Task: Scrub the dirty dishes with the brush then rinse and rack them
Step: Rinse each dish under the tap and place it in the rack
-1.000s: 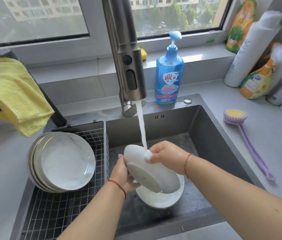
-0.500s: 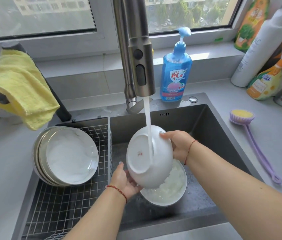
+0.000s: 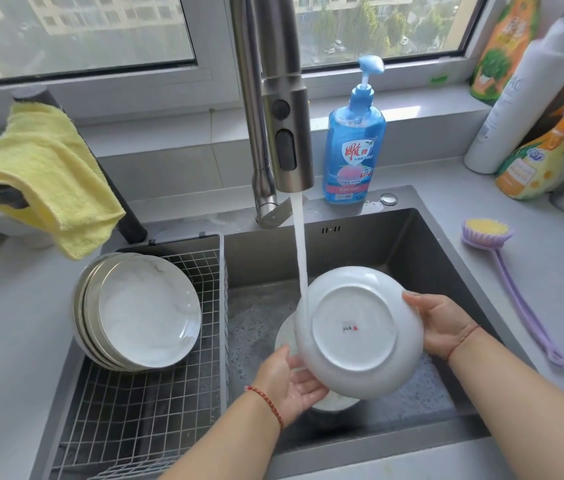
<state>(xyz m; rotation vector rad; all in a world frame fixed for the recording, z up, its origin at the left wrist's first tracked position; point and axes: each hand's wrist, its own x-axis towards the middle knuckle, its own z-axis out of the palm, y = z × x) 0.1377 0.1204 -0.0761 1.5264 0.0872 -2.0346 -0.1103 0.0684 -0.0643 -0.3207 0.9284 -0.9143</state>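
A white bowl (image 3: 360, 332) is held over the sink (image 3: 422, 244), tipped up so its round bottom faces the camera. Water (image 3: 299, 251) runs down from the tap (image 3: 285, 133) and hits the bowl's left edge. The right hand (image 3: 441, 323) holds the bowl's right rim, with the thumb on the bottom side and the fingers hidden behind it. The left hand (image 3: 291, 384) holds the bowl from below at its lower left, palm up, with the fingers curled under the rim. Another white dish (image 3: 287, 337) lies in the sink right under the bowl, mostly hidden by it.

At the left end of the sink sits a wire rack (image 3: 142, 403). A stack of plates (image 3: 142, 310) leans in the far part of the rack, near its back left corner.

The purple brush (image 3: 512, 282) lies on the counter (image 3: 550, 306) just past the sink's right edge, well apart from both hands. A blue soap bottle (image 3: 353, 147) stands at the back edge of the sink, just right of the tap. A yellow cloth (image 3: 45, 174) hangs near the back left corner of the sink. More bottles (image 3: 529, 98) stand at the back right corner of the counter.
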